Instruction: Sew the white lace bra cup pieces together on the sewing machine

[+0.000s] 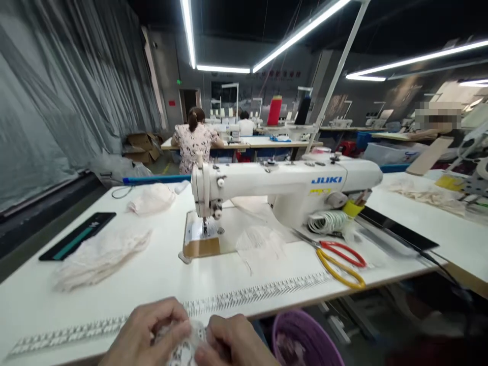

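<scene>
At the table's front edge, my left hand (156,333) and my right hand (234,340) are close together, fingers closed on one piece of white patterned fabric (186,351). Its lower part runs out of view, and the fingers hide much of it. Just beyond my hands a printed ruler strip (251,294) runs along the table. Farther back stands a white sewing machine (290,190), its needle area left of its body. A bunch of pale thread or thin cloth (259,244) lies in front of it.
Scissors (339,259) with red and yellow handles lie right of the machine. White cloth pieces (104,256) and a dark case (78,236) rest at left. A purple bin (307,338) stands below the front edge. Several people sit farther off; one person (196,137) faces away.
</scene>
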A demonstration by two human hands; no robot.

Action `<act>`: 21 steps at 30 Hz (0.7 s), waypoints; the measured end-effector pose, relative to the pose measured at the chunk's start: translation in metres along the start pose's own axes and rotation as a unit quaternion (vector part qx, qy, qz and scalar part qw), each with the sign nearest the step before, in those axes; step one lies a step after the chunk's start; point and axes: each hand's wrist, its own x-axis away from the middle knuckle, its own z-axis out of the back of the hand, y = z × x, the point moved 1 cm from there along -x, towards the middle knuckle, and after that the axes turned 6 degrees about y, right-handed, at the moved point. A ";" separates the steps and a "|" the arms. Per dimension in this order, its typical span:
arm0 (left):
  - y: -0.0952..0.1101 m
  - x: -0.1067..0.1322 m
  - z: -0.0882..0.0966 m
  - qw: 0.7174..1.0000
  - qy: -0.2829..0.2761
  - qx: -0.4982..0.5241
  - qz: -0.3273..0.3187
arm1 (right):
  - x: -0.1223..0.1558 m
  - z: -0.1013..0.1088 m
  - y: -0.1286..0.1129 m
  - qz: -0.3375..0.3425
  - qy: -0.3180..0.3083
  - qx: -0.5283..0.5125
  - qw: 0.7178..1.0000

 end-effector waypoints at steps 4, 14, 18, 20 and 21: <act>0.011 -0.078 0.031 0.989 -0.016 -0.110 -0.102 | -0.052 0.011 -0.010 0.019 0.093 0.199 0.975; -0.008 -0.174 0.005 0.978 -0.115 -0.137 -0.104 | -0.100 0.076 0.012 0.374 0.118 0.361 0.846; -0.005 -0.186 0.004 0.973 -0.136 -0.155 -0.101 | -0.119 0.076 0.019 0.430 0.100 0.383 0.811; -0.004 -0.193 0.006 0.972 -0.129 -0.169 -0.102 | -0.124 0.073 0.024 0.434 0.117 0.374 0.811; -0.003 -0.196 0.007 0.971 -0.115 -0.179 -0.104 | -0.125 0.072 0.026 0.437 0.132 0.367 0.810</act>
